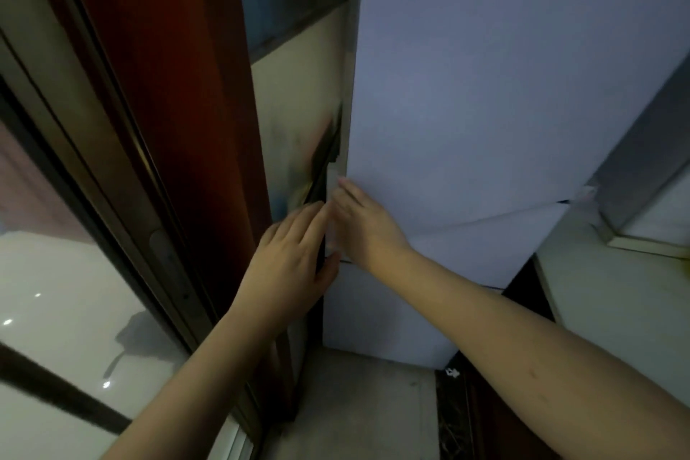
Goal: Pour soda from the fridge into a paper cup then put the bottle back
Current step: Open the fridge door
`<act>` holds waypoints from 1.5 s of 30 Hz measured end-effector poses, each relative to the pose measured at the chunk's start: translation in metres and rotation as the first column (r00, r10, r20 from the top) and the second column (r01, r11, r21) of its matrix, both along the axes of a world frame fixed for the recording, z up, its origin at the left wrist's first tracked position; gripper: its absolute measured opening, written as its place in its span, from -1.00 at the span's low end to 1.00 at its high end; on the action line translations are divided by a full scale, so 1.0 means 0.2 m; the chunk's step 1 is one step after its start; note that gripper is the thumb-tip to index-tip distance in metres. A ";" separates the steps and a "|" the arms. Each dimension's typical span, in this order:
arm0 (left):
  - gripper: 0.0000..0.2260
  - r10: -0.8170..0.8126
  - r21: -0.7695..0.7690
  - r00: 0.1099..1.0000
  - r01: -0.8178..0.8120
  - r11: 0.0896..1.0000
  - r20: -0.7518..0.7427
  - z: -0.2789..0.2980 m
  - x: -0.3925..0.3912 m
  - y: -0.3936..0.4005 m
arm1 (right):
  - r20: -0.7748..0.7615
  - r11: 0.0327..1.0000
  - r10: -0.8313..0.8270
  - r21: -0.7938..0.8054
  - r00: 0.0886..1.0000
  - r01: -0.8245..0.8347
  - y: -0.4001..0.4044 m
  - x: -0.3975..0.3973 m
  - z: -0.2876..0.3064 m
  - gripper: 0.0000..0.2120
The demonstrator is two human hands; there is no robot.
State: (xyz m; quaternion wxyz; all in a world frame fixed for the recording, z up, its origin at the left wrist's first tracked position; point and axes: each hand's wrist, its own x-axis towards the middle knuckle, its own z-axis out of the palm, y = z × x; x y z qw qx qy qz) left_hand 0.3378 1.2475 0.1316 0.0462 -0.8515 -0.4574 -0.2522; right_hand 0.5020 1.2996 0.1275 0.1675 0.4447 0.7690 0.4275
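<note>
1. Bare forearms reach in from the bottom of the frame, with both hands meeting at centre.
2. Left hand [295,254] lies flat, its fingers straight and together, along the fridge's left edge, thumb on the door front, gripping nothing.
3. Right hand [358,220] has relaxed, nearly straight fingers touching the same door edge.
4. Pale fridge [504,86] fills the centre and upper right, doors closed; no writing is readable, and its contents are hidden.
5. Red-brown frame [179,105] stands at upper left.

Left hand [289,261], right hand [360,222] at fridge door [485,105] edge.
</note>
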 end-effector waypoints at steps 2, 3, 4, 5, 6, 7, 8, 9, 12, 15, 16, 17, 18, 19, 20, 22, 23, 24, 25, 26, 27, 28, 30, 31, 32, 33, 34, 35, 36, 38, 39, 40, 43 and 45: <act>-0.45 0.023 0.008 1.000 -0.023 1.000 -0.003 0.00 0.00 -0.11 | -0.032 0.997 -0.032 0.064 0.999 0.034 -0.15 0.03 -0.01 -0.48; -0.44 0.039 -0.002 0.999 -0.039 0.999 -0.016 -0.01 0.01 -0.17 | -0.066 0.997 -0.023 0.070 0.998 0.028 -0.23 0.05 -0.01 -0.51; -0.42 0.048 -0.018 0.999 -0.048 0.999 -0.024 -0.02 0.02 -0.22 | -0.100 0.995 0.010 0.096 0.995 -0.001 -0.29 0.07 -0.03 -0.57; -0.41 0.047 -0.032 0.999 -0.048 0.998 -0.026 -0.03 0.03 -0.28 | -0.137 0.995 0.020 0.097 0.990 -0.006 -0.37 0.10 -0.04 -0.63; -0.41 0.038 -0.040 0.999 -0.039 0.998 -0.024 -0.03 0.05 -0.34 | -0.171 0.993 0.031 0.116 0.985 -0.011 -0.44 0.12 -0.05 -0.67; -0.43 0.023 -0.041 0.999 -0.024 0.999 -0.023 -0.02 0.08 -0.40 | -0.217 0.990 0.052 0.136 0.975 -0.022 -0.52 0.14 -0.06 -0.71; -0.44 0.004 -0.038 1.000 -0.005 0.999 -0.024 -0.02 0.11 -0.46 | -0.270 0.985 0.082 0.167 0.959 -0.037 -0.59 0.17 -0.08 -0.73; -0.45 -0.017 -0.035 1.000 0.016 0.999 -0.023 -0.01 0.15 -0.52 | -0.325 0.983 0.106 0.179 0.940 -0.050 -0.66 0.19 -0.09 -0.74; -0.44 -0.086 -0.056 0.996 0.086 0.995 -0.004 -0.02 0.25 -0.70 | -0.438 0.970 0.182 0.228 0.881 -0.087 -0.89 0.29 -0.12 -0.73; -0.42 -0.171 -0.049 0.985 0.170 0.984 -0.008 -0.05 0.33 -0.86 | -0.533 0.954 0.216 0.294 0.818 -0.061 -1.11 0.40 -0.14 -0.76; -0.42 -0.195 -0.049 0.981 0.194 0.980 -0.006 -0.05 0.36 -0.90 | -0.551 0.950 0.219 0.308 0.805 -0.047 -1.18 0.44 -0.16 -0.76; -0.41 -0.217 -0.049 0.976 0.217 0.975 -0.002 -0.05 0.38 -0.94 | -0.557 0.944 0.220 0.328 0.801 -0.032 -1.24 0.48 -0.17 -0.76; -0.41 -0.240 -0.049 0.971 0.240 0.970 0.002 -0.06 0.41 -0.97 | -0.556 0.940 0.210 0.342 0.804 -0.009 -1.31 0.52 -0.18 -0.75; -0.40 -0.261 -0.047 0.965 0.261 0.964 0.005 -0.05 0.45 -1.00 | -0.557 0.937 0.192 0.349 0.808 0.017 -1.37 0.57 -0.19 -0.73; -0.40 -0.282 -0.046 0.960 0.282 0.958 0.005 -0.05 0.49 -1.03 | -0.567 0.938 0.170 0.344 0.806 0.043 -1.43 0.61 -0.19 -0.72; -0.40 -0.320 -0.041 0.947 0.320 0.947 -0.003 -0.04 0.57 -1.08 | -0.606 0.946 0.139 0.316 0.783 0.077 -1.53 0.70 -0.18 -0.71; -0.40 -0.339 -0.035 0.941 0.338 0.940 -0.008 -0.03 0.62 -1.11 | -0.630 0.948 0.126 0.304 0.766 0.095 -1.58 0.74 -0.18 -0.71; -0.40 -0.359 -0.031 0.933 0.358 0.933 -0.011 -0.02 0.66 -1.13 | -0.658 0.948 0.113 0.295 0.744 0.117 -1.63 0.78 -0.17 -0.71; -0.40 -0.380 -0.028 0.925 0.379 0.925 -0.010 -0.02 0.71 -1.16 | -0.688 0.945 0.104 0.293 0.719 0.144 -1.67 0.81 -0.17 -0.71; -0.40 -0.400 -0.026 0.916 0.400 0.916 -0.007 -0.01 0.75 -1.18 | -0.714 0.940 0.092 0.291 0.694 0.176 -1.72 0.85 -0.16 -0.71; -0.40 -0.420 -0.023 0.907 0.420 0.907 -0.003 0.00 0.80 -1.21 | -0.736 0.935 0.078 0.288 0.673 0.207 -1.76 0.88 -0.15 -0.71; -0.40 -0.440 -0.015 0.898 0.440 0.898 -0.002 0.02 0.85 -1.23 | -0.754 0.931 0.061 0.279 0.654 0.235 -1.80 0.92 -0.15 -0.71; -0.40 -0.480 0.008 0.877 0.480 0.877 -0.008 0.04 0.94 -1.27 | -0.791 0.925 0.023 0.249 0.612 0.287 -1.87 0.98 -0.14 -0.71; -0.39 -0.500 0.016 0.866 0.500 0.866 -0.012 0.05 0.99 -1.29 | -0.806 0.918 0.004 0.237 0.592 0.318 -1.90 1.02 -0.14 -0.69; -0.39 -0.519 0.021 0.854 0.520 0.854 -0.015 0.06 1.02 -1.31 | -0.817 0.909 -0.016 0.229 0.576 0.349 -1.93 1.05 -0.13 -0.66; -0.39 -0.536 0.026 0.844 0.536 0.844 -0.020 0.07 1.05 -1.32 | -0.827 0.900 -0.032 0.221 0.561 0.377 -1.95 1.08 -0.13 -0.63; -0.39 -0.550 0.029 0.835 0.550 0.834 -0.025 0.08 1.08 -1.32 | -0.838 0.892 -0.044 0.212 0.544 0.398 -1.98 1.10 -0.12 -0.63; -0.38 -0.561 0.032 0.827 0.562 0.826 -0.031 0.07 1.10 -1.33 | -0.846 0.887 -0.049 0.207 0.531 0.413 -2.00 1.13 -0.12 -0.64; -0.38 -0.572 0.034 0.819 0.573 0.819 -0.036 0.07 1.12 -1.33 | -0.850 0.883 -0.053 0.205 0.524 0.422 -2.02 1.16 -0.12 -0.66; -0.38 -0.589 0.039 0.807 0.591 0.806 -0.044 0.07 1.16 -1.34 | -0.852 0.878 -0.070 0.195 0.519 0.438 -2.07 1.21 -0.12 -0.67; -0.38 -0.594 0.041 0.803 0.595 0.802 -0.045 0.07 1.18 -1.34 | -0.850 0.874 -0.078 0.194 0.521 0.446 -2.09 1.23 -0.12 -0.68; -0.38 -0.599 0.044 0.800 0.600 0.799 -0.046 0.07 1.19 -1.34 | -0.845 0.868 -0.086 0.197 0.527 0.456 -2.10 1.24 -0.13 -0.69; -0.39 -0.613 0.057 0.789 0.614 0.787 -0.045 0.07 1.22 -1.33 | -0.825 0.844 -0.091 0.233 0.558 0.484 -2.13 1.22 -0.13 -0.70; -0.40 -0.609 0.070 0.792 0.610 0.789 -0.039 0.07 1.23 -1.32 | -0.832 0.848 -0.028 0.274 0.555 0.454 -2.12 1.17 -0.11 -0.67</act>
